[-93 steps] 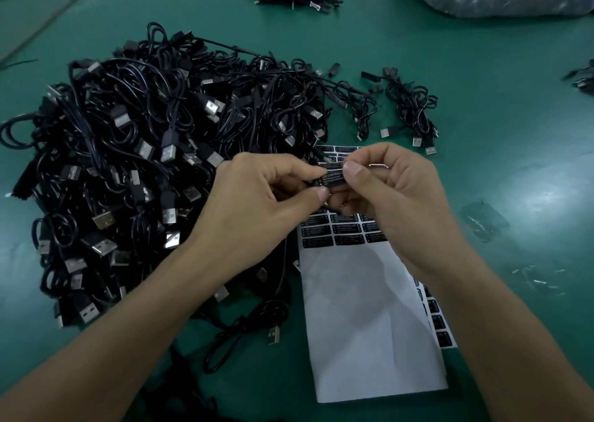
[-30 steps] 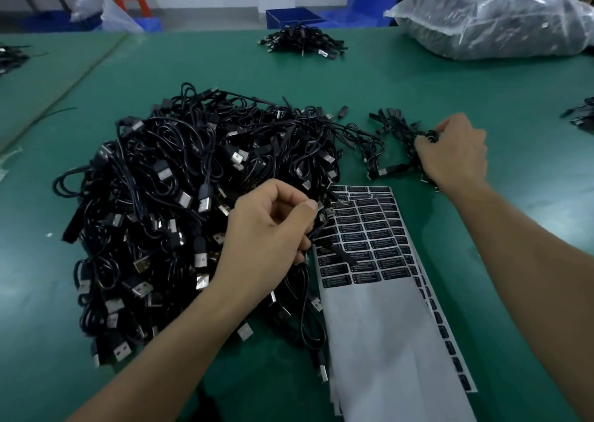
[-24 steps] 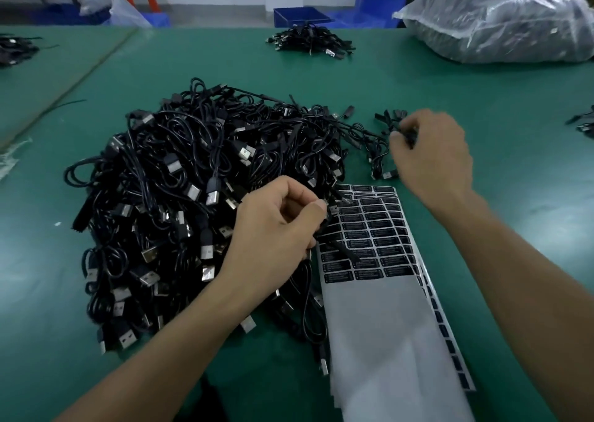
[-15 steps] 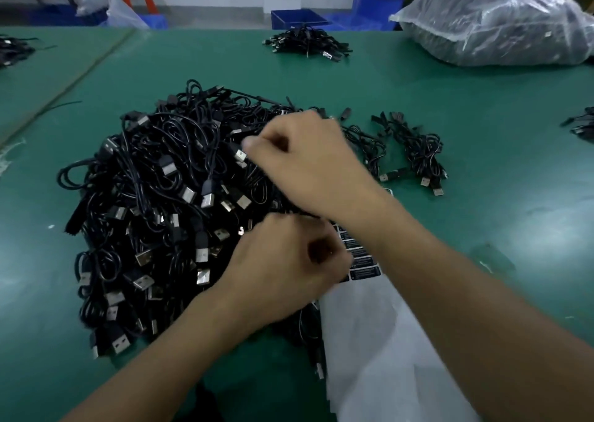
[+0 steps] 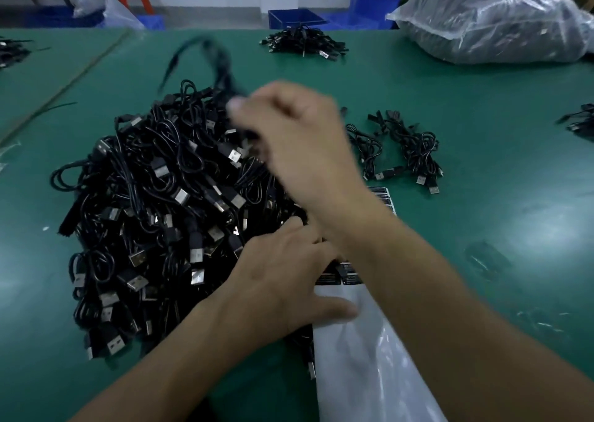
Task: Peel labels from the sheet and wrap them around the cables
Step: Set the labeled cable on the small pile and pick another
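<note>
Green bench [image 5: 482, 100] all round, and above the big tangled pile [image 5: 167, 196] one thin black cable [image 5: 221, 64] hangs in a blurred loop, gripped in the curled fingers of the right hand [image 5: 299, 138], whose forearm crosses over the left. The left hand [image 5: 279, 283] lies flat and relaxed, thumb splayed on the label sheet [image 5: 353, 357], fingertips hidden under that forearm. My call: draw the cable out gently so the plugs don't snag their neighbours, keep the sheet pinned, then bring a straight stretch over the labels [image 5: 350, 277]. Those are small and black with pale print, in rows at the far end of the white backing, mostly covered by the arms. Silver USB plugs glint all through the pile. A few cable bundles [image 5: 414, 145] sit just right of it, and a clear plastic bag [image 5: 491, 19] lies at the far edge
</note>
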Available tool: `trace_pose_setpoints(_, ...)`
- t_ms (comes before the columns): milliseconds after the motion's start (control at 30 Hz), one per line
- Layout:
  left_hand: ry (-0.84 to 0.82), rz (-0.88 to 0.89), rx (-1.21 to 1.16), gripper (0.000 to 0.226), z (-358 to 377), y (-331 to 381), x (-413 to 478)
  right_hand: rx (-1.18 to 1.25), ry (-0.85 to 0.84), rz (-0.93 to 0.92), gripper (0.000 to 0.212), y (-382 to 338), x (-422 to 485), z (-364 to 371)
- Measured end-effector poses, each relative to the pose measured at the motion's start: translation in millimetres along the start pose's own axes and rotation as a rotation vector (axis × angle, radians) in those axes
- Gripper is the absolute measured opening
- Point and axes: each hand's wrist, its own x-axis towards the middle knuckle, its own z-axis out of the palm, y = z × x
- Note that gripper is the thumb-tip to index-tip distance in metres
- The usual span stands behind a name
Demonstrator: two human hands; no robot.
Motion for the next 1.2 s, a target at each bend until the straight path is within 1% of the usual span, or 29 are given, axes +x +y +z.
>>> trace_pose_setpoints(67,0.027,0.013,-0.022,0.059,2.7,0.1,-0.2,0.177,0.105,-0.023,0.026,0.2,-5.8,-20.7)
trace_pose_setpoints(100,0.047,0.024,-0.041,0.062,3.8,1.3,0.1,0.231,0.129,-0.021,0.029,3.1,-10.2,-30.6)
trace_pose_setpoints(167,0.083,0.006,-0.114,0.062,3.4,-0.4,-0.3,0.242,0.135,0.011,0.03,12.9,-22.5,-46.8)
trace_pose_setpoints(233,0.107,-0.036,-0.267,0.051,2.6,-3.5,0.4,0.188,0.111,0.073,0.028,25.8,-38.2,-57.6)
trace_pose_setpoints(333,0.267,-0.151,-0.56,0.026,-2.0,-6.4,5.0,0.178,0.047,0.164,0.021,47.7,-61.7,-63.4)
trace_pose_setpoints(367,0.314,-0.204,-0.68,0.026,-2.7,-8.8,6.1,0.175,0.022,0.18,0.018,54.5,-67.8,-63.7)
trace_pose_setpoints(400,0.353,-0.253,-0.841,0.03,-4.5,-10.3,6.7,0.177,-0.007,0.185,0.018,60.5,-72.6,-63.7)
trace_pose_setpoints(433,0.4,-0.291,-0.994,0.034,-7.6,-11.2,7.3,0.172,-0.039,0.175,0.02,66.1,-76.2,-63.8)
trace_pose_setpoints(500,0.488,-0.287,-1.195,0.032,-16.1,-12.5,6.9,0.112,-0.122,0.127,0.029,74.2,-79.7,-63.9)
trace_pose_setpoints(567,0.48,-0.257,-1.338,0.034,-22.7,-13.8,5.2,0.014,-0.227,0.094,0.032,79.4,-81.6,-63.5)
trace_pose_setpoints(600,0.46,-0.263,-1.397,0.037,-25.3,-14.0,4.6,-0.039,-0.272,0.085,0.029,80.8,-82.8,-62.7)
trace_pose_setpoints(633,0.454,-0.279,-1.383,0.037,-26.6,-14.2,3.6,-0.097,-0.3,0.077,0.022,82.5,-84.1,-61.4)
trace_pose_setpoints(700,0.432,-0.324,-1.199,0.043,-26.3,-14.9,2.8,-0.261,-0.31,0.04,0.012,87.2,-86.9,-58.3)
trace_pose_setpoints(767,0.367,-0.368,-1.025,0.053,-24.7,-15.4,2.4,-0.394,-0.3,-0.013,0.013,91.8,-89.1,-54.6)
trace_pose_setpoints(800,0.341,-0.375,-0.982,0.051,-23.7,-15.8,1.8,-0.422,-0.295,-0.031,0.014,92.8,-90.0,-53.2)
trace_pose_setpoints(867,0.317,-0.371,-0.936,0.035,-23.4,-17.2,0.5,-0.436,-0.285,-0.056,0.012,91.8,-91.2,-52.5)
trace_pose_setpoints(933,0.317,-0.355,-0.911,0.018,-24.3,-18.4,0.6,-0.384,-0.279,-0.055,0.014,90.1,-91.2,-56.5)
trace_pose_setpoints(1000,0.327,-0.317,-0.93,0.006,-25.6,-20.4,1.1,-0.249,-0.219,-0.016,0.021,88.0,-89.7,-62.4)
trace_pose_setpoints(1067,0.331,-0.272,-0.956,0.011,-27.8,-20.9,0.5,-0.059,-0.061,0.051,0.022,86.1,-87.2,-67.1)
trace_pose_setpoints(1133,0.328,-0.238,-0.946,0.013,-30.5,-19.7,-0.5,0.113,0.106,0.137,0.015,84.2,-84.3,-69.2)
trace_pose_setpoints(1200,0.321,-0.223,-0.901,0.014,-31.9,-18.2,-1.8,0.244,0.193,0.201,0.013,83.6,-82.2,-70.9)
